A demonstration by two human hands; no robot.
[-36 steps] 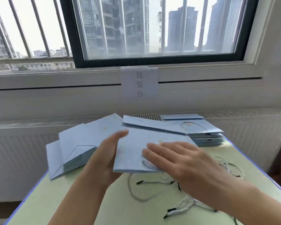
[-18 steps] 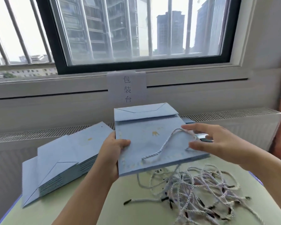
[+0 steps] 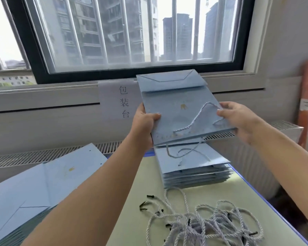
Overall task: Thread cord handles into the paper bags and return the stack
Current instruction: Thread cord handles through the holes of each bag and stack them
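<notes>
Item in hand: one pale blue paper bag point(image 3: 180, 110), cord handle point(image 3: 197, 119) threaded, now lifted clear of the tabletop point(image 3: 149, 183) and carried right, above the finished stack point(image 3: 194, 167). My left hand point(image 3: 143, 125) grips its left edge, my right hand point(image 3: 238, 119) its right, fingers point(image 3: 222, 113) curled on paper. Remaining: unthreaded bags point(image 3: 43, 183) at left, loose cords point(image 3: 203, 226) near me; I judge setting-down comes next.
</notes>
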